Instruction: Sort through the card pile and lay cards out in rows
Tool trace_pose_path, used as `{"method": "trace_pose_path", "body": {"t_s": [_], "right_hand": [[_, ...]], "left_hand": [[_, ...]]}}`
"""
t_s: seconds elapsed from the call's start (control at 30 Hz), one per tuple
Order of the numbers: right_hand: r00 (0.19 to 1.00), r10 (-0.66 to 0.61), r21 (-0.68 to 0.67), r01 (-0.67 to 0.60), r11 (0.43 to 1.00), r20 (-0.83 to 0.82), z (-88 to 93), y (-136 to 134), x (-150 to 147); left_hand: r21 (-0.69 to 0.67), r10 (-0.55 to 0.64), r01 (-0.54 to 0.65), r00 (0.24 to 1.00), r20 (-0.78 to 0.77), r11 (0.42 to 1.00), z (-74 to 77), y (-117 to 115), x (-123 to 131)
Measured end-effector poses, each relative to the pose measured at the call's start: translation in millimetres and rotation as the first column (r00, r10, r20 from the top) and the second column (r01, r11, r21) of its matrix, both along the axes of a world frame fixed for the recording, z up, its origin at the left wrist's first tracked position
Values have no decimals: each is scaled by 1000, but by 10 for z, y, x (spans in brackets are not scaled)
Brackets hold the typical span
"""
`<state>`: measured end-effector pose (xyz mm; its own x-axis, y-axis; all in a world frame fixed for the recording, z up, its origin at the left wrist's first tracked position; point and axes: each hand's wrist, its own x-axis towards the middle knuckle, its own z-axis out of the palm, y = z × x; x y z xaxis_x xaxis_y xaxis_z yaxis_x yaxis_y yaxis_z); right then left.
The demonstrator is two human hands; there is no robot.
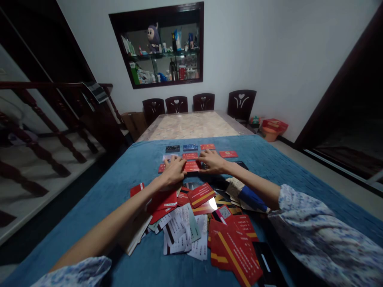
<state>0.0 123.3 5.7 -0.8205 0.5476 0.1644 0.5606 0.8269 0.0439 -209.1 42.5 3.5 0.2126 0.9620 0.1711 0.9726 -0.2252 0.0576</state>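
My left hand rests low over the blue cloth, its bent fingertips at the left edge of a red card. My right hand is at that card's right edge, fingers curled, so both hands hold it from its sides. What lies under my palms is partly hidden. Just behind is another red card. Farther back stand a black card stack, a blue card stack and an orange-red card stack. One red card lies right of my right hand.
Nearer me spread loose red-and-yellow cards, white cards and red cards. A blue card lies under my right forearm. The blue cloth covers the table's near part. Chairs stand at the far end.
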Motion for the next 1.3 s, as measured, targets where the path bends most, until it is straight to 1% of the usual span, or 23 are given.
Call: {"method": "trace_pose_path", "body": {"t_s": [0.33, 0.47, 0.67, 0.8, 1.07, 1.3], "right_hand": [[996, -58, -27, 60, 998, 72, 14, 262, -142], [986, -102, -14, 105, 994, 131, 22, 373, -199], [964, -156, -43, 169, 985, 215, 80, 511, -336], [957, -186, -54, 203, 978, 220, 109, 569, -417], [940, -205, -82, 235, 968, 272, 120, 650, -504], [930, -224, -97, 261, 960, 293, 107, 675, -538]], "left_hand": [[-26, 37, -39, 997, -63, 999, 15, 322, -18], [-73, 52, -59, 994, -95, 996, 15, 467, -23], [-134, 98, -113, 988, -117, 985, 61, 625, -7], [-154, 115, -132, 987, -113, 979, 51, 736, -35], [-191, 104, -122, 989, -102, 974, -33, 937, -118], [-243, 80, -107, 990, -120, 964, -11, 1024, -136]]}}
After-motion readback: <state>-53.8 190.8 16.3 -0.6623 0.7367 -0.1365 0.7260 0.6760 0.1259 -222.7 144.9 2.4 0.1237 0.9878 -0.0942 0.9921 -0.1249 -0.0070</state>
